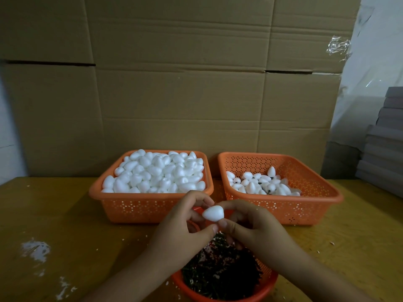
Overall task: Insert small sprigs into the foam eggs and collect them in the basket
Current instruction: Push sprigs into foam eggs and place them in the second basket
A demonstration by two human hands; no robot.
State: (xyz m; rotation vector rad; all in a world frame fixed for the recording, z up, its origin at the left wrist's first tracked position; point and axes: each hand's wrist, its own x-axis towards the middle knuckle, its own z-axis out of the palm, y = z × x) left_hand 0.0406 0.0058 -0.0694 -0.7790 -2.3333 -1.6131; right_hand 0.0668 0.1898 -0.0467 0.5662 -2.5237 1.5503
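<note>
A white foam egg (213, 213) is held in front of me above the table. My left hand (185, 223) grips it from the left with thumb and fingers. My right hand (250, 225) pinches at its blunt right end; any sprig between those fingers is hidden. Below the hands, a round orange basket (265, 289) holds a heap of dark green sprigs (222, 271). At the back left, an orange basket (122, 205) is heaped with plain foam eggs (157, 173). The orange basket at the back right (305, 205) holds several eggs with sprigs (259, 183).
Everything stands on a yellowish wooden table (65, 225) with white crumbs (36, 249) at the left. Cardboard sheets (174, 83) form a wall behind the baskets. Grey boards (386, 138) are stacked at the right edge.
</note>
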